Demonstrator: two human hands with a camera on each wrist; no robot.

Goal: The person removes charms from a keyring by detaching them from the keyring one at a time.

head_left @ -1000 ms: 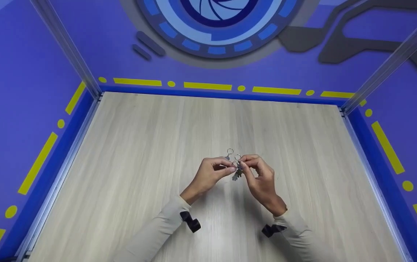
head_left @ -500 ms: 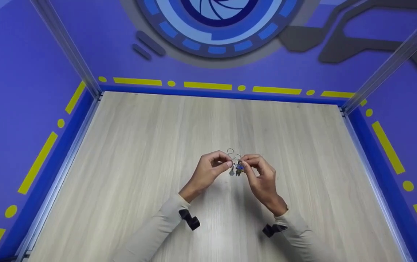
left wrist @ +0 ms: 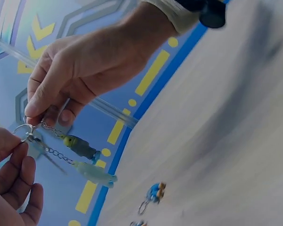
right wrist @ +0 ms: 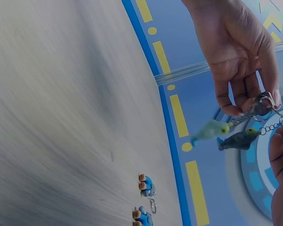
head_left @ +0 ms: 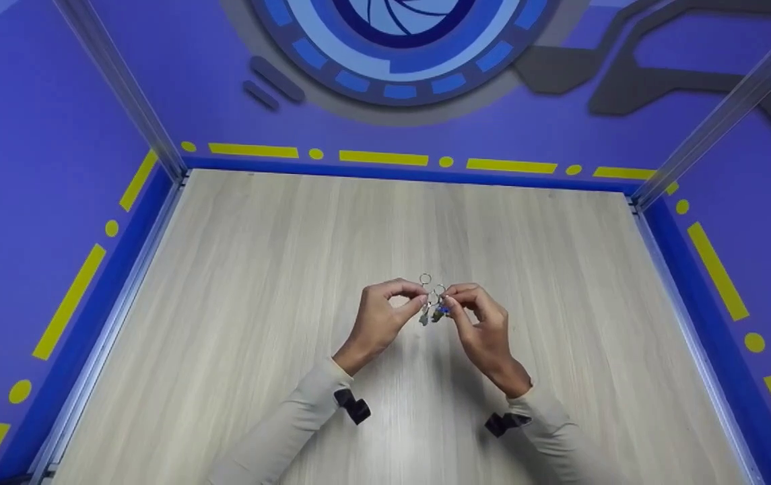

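Above the middle of the wooden table (head_left: 257,283), my two hands meet over a pair of small figure keychains. My left hand (head_left: 388,311) pinches a metal ring (left wrist: 23,129) whose chain carries a pale green figure (left wrist: 96,173). My right hand (head_left: 483,323) pinches the chain of a dark grey figure with a yellow head (left wrist: 80,146). Both figures hang close together between the fingertips (right wrist: 238,140). On the table below lie two blue figure keychains (right wrist: 146,185) (right wrist: 141,217), and in the head view the hands mostly hide them.
Purple walls with yellow dashes (head_left: 385,159) enclose the table on three sides, with metal posts (head_left: 122,87) at the back corners. A black camera is strapped to each wrist (head_left: 353,406) (head_left: 503,423).
The hanging figures have swung slightly left and higher between my fingertips. My left fingers have lifted a little. Both hands stay in the same spot.
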